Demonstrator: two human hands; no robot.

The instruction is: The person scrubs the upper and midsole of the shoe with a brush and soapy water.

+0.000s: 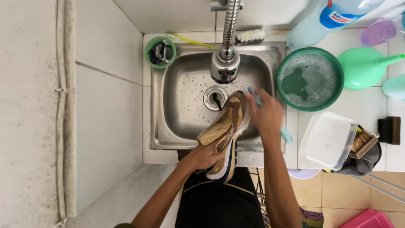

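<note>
So the tan and brown sneaker [225,131] is held over the front edge of the steel sink [177,105], toe pointing toward the drain. Left hand [202,157] is wrapped around its heel end, right hand [266,115] is closed on a light blue brush [286,134] pressed against the toe. Just right of the sink sits a green basin [310,79] of soapy water on the worktop [363,105].

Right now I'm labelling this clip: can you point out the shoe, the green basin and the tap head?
shoe [225,126]: head view, on its tan upper.
green basin [333,57]: head view, on its far rim.
tap head [225,65]: head view, on its chrome nozzle over the sink.
</note>
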